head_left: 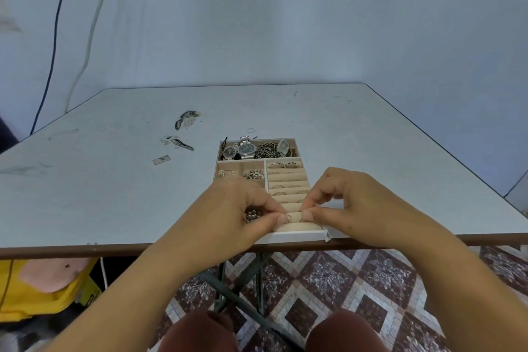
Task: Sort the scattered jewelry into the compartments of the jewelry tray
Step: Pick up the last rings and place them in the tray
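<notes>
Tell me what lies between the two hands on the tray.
Head view: a ring, pinched by the left hand, stands between it and the right hand, over the beige ring rolls of the tray.

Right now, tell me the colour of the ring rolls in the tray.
Beige; the ring rolls show best in the head view.

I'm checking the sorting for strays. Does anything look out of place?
Yes: a thin ring lies loose on the table beyond the far edge of the jewelry tray, outside every compartment. Peeling patches mar the tabletop to its left.
</notes>
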Demonstrator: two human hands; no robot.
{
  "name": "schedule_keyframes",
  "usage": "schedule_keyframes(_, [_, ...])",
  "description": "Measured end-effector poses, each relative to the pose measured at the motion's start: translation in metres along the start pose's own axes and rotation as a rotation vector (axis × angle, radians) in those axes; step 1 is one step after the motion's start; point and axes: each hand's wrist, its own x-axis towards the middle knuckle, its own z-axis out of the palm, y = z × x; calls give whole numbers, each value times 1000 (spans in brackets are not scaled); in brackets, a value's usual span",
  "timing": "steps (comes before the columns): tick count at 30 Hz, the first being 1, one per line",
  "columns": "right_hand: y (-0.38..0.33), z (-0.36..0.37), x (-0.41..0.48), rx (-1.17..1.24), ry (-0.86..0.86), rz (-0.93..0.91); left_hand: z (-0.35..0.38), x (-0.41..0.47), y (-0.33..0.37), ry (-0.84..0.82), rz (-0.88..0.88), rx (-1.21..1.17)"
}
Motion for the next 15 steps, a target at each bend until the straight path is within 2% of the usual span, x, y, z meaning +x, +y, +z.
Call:
schedule_keyframes(7, [18,8,1,186,139,33,0,-4,3,26,-26,-34])
schedule_keyframes(15, [29,22,6,246,220,23,3,-5,-2,-29,33,121])
